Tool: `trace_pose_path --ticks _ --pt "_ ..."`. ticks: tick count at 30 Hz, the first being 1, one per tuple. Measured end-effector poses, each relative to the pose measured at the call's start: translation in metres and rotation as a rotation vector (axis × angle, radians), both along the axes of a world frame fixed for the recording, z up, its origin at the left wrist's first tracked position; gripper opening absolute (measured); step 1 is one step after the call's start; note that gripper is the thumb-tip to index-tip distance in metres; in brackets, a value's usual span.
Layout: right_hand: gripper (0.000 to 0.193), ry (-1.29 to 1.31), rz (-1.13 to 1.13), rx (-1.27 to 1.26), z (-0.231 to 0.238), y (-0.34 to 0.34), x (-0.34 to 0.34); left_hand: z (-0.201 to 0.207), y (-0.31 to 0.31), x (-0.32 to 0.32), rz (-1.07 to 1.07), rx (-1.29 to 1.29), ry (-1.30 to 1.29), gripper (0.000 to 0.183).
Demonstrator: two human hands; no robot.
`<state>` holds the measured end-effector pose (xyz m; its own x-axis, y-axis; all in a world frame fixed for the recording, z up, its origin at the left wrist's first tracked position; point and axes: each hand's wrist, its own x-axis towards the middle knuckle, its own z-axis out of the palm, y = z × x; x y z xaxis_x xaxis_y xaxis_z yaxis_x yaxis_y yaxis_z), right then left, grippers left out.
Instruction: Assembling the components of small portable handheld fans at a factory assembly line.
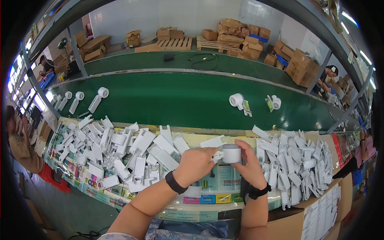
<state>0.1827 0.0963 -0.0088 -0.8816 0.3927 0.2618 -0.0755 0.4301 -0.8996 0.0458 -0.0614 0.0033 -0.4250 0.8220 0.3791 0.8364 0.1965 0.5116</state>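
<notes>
Holding a white round body (pixel 231 155) over the middle of the table (pixel 230 181), the right hand (pixel 250 168) curves around it from the right side, with the thumb on the near side and the fingers on the far side. The left hand (pixel 197 162) is closed, and its fingertips seem to pinch a small white piece (pixel 217 156) just at the left of this body. Whether the two are already joined, I cannot tell, because the left fingers hide part of the contact.

In my judgement, the step in hand is fitting or adjusting the small piece at the side of the round body. The next move seems to call for a steady right grip and a straight alignment, so that the left fingers can push or turn without slipping.

A loose white part (pixel 213 141) lies just beyond the hands. It is between a left pile of white parts (pixel 140 142) and a right pile of white parts (pixel 289 160). On the green belt (pixel 180 102), beyond the table, white units with round heads (pixel 98 99) lie at the left, apart from the hands.
</notes>
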Motion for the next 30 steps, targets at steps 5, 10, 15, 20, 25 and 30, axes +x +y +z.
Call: trace_pose_path --ticks 5,10,15,20,25,30 --pt "0.063 -0.029 -0.012 0.032 0.0003 -0.0004 0.0 -0.0004 -0.0002 0.0002 -0.005 0.01 0.006 0.033" --pt "0.063 -0.053 -0.009 0.028 -0.0042 0.0011 0.0 -0.0026 0.0003 -0.0001 0.002 -0.03 0.009 0.032" --pt "0.064 -0.066 -0.015 0.03 -0.0042 -0.0001 -0.0004 -0.0025 -0.0004 0.0 0.0 -0.012 0.001 0.031" --pt "0.064 -0.1 -0.019 0.029 -0.0062 0.0008 -0.0002 -0.0022 -0.0005 -0.0009 -0.005 -0.021 0.001 0.029" --pt "0.067 -0.109 -0.015 0.04 -0.0039 -0.0017 -0.0015 -0.0025 -0.0019 -0.0016 -0.003 -0.028 -0.001 0.027" --pt "0.065 -0.106 -0.013 0.026 -0.0057 0.0004 0.0004 -0.0022 -0.0006 -0.001 -0.002 -0.048 0.0 0.027"
